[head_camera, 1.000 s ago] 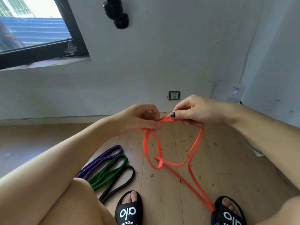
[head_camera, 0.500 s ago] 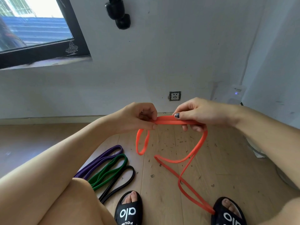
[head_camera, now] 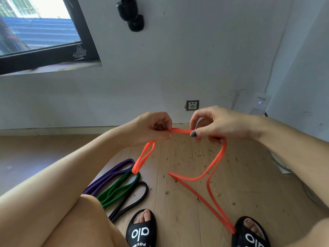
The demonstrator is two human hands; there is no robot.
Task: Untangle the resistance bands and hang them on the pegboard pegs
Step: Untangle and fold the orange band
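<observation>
Pinching the orange resistance band (head_camera: 210,175), both hands, left hand (head_camera: 153,128) and right hand (head_camera: 213,123), stretch a short span to clear its twist. Its lower end at 5 o'clock meets the right slipper (head_camera: 249,234).

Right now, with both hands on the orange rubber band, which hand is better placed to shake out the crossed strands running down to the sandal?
Probably the right hand. The orange rubber resistance band drops from it into the crossing and on to the black sandal. The left hand pinches only a short free loop.

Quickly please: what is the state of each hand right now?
Left hand: closed, pinching the orange band.
Right hand: closed, pinching the same orange band.
</observation>
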